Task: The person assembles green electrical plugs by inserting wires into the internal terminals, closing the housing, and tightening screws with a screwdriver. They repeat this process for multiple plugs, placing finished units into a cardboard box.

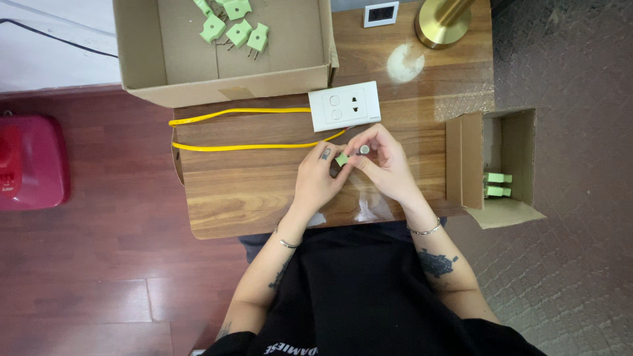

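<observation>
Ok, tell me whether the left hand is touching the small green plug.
Touching: the head view shows the left hand with its fingertips pinching the green plug.

Looks like a home room pressed into use as a small assembly spot: a low wooden table sits over dark red floorboards lower left and a grey patterned carpet on the right, with a brass lamp base top centre and cardboard boxes of green plugs around.
</observation>
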